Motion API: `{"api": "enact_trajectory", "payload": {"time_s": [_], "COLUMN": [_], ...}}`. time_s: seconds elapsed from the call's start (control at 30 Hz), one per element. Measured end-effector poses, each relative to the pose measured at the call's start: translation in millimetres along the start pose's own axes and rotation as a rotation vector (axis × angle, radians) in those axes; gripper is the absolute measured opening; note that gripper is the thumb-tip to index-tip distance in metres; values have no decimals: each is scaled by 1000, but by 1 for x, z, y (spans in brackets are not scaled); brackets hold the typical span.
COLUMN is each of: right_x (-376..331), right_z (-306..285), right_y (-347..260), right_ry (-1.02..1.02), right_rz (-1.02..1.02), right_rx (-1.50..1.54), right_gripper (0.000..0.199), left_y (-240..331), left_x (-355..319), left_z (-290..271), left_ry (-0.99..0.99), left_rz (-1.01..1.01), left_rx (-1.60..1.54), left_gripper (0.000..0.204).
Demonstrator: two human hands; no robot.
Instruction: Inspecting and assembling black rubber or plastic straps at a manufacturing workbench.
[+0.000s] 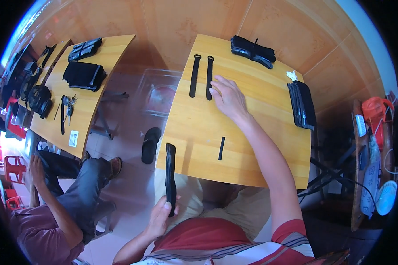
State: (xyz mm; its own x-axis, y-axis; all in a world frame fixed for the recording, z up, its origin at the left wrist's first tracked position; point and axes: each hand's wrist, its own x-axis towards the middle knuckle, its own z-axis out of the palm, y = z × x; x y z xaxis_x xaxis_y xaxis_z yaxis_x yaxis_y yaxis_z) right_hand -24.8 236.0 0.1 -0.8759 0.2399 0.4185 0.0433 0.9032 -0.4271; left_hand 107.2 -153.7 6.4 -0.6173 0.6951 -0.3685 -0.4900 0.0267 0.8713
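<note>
At lower centre of the frame, the left hand [160, 217] is holding a long black strap [170, 176], its grip clamped around the strap's lower end while the upper end is resting on the near edge of the wooden table [252, 145]. The right hand [227, 98] is reaching to upper centre, fingers loosely apart, fingertips touching one of two black straps [201, 76] lying side by side. A short black strip [221, 148] is lying mid-table. Stacks of black pouches [253, 51] are sitting at the far and right edges.
</note>
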Motion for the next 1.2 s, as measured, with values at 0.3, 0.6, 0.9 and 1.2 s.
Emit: {"api": "enact_trajectory", "payload": {"time_s": [0.3, 0.6, 0.9, 1.2], "right_x": [-131, -200, -229, -236], "right_z": [-68, -90, -101, -108], "right_y": [-108, -131, -115, -105], "right_ry": [-318, -182, -195, -226], "right_rz": [156, -32, -13, -32], "right_rx": [804, 781, 849, 805], "right_gripper": [19, 25, 18, 19], "left_y": [19, 28, 19, 15], "left_x": [36, 47, 35, 39], "left_z": [28, 66, 79, 84], "left_ry": [13, -48, -112, -187], "left_rz": [131, 126, 43, 9], "left_rx": [-295, -419, -300, -274], "left_gripper": [40, 33, 38, 45]}}
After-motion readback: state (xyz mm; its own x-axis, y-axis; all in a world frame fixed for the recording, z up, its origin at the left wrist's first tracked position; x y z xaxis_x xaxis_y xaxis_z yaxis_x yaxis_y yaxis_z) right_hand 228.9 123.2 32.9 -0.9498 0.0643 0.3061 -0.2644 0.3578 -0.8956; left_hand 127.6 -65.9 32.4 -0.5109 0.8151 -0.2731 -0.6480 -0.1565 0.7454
